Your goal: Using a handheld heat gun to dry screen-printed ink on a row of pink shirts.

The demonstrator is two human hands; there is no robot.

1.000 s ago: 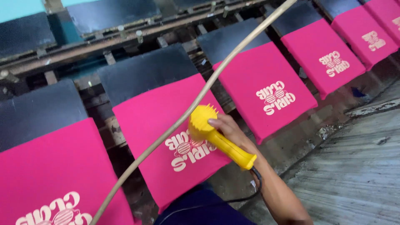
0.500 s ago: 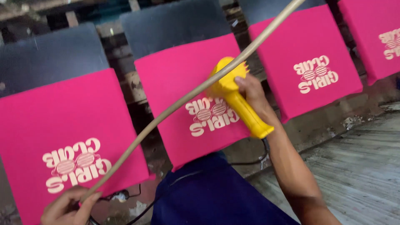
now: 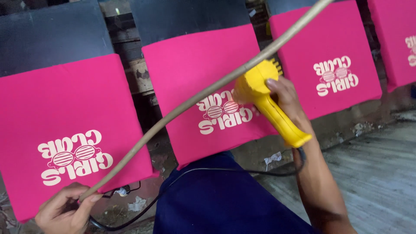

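My right hand (image 3: 284,97) grips a yellow heat gun (image 3: 264,97) and points its nozzle down at the pale printed design on the middle pink cloth (image 3: 208,73). My left hand (image 3: 65,210), at the bottom left, is closed around the lower end of a long tan cable (image 3: 203,93) that runs diagonally up to the top right, crossing above the middle cloth. A black power cord (image 3: 208,171) trails from the gun's handle across my dark blue trousers (image 3: 225,203) toward my left hand.
Pink cloths with the same pale print lie on dark boards in a row: one at the left (image 3: 65,125), one at the right (image 3: 329,56), another at the far right edge (image 3: 396,39). Grimy frame parts show between boards. A grey worn floor (image 3: 372,164) lies at the right.
The view has shifted along the row, so the cloths sit further right and nearer. My right hand keeps the heat gun over the middle cloth's print. My left hand has come more into view on the cable.
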